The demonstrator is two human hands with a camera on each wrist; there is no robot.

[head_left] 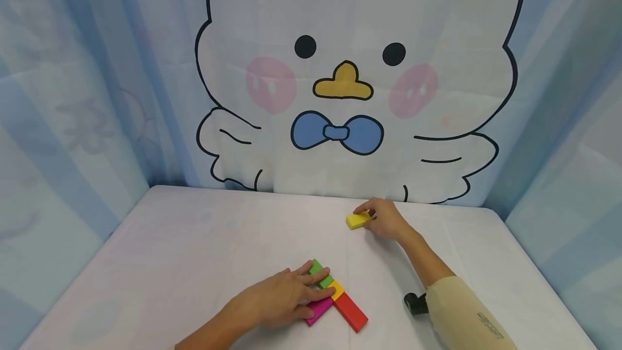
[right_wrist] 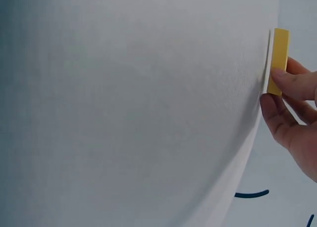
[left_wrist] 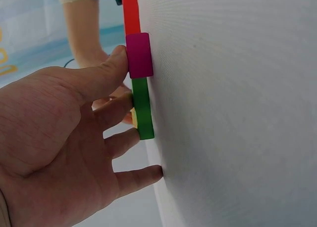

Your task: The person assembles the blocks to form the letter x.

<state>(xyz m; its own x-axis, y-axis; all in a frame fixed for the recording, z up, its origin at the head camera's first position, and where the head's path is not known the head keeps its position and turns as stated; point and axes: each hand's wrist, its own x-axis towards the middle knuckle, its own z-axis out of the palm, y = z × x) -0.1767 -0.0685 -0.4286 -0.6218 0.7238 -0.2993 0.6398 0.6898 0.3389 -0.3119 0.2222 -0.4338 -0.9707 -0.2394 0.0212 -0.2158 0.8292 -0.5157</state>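
I see my left hand [head_left: 279, 298] lying flat, fingers straight, on the coloured blocks [head_left: 335, 298]; my right hand [head_left: 384, 219] pinches the yellow block [head_left: 358, 221], seemingly near the table's [head_left: 194, 242] far edge.

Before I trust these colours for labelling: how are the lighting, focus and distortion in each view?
Head view: soft even light, faint shadows, wide-angle bending at the edges. Left wrist view: left hand slightly soft, green block sharp. Right wrist view: table bulges like a dome; yellow block crisp.

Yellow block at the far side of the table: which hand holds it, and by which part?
The right hand pinches the yellow block at its right end, fingers on top. It lies on the table.
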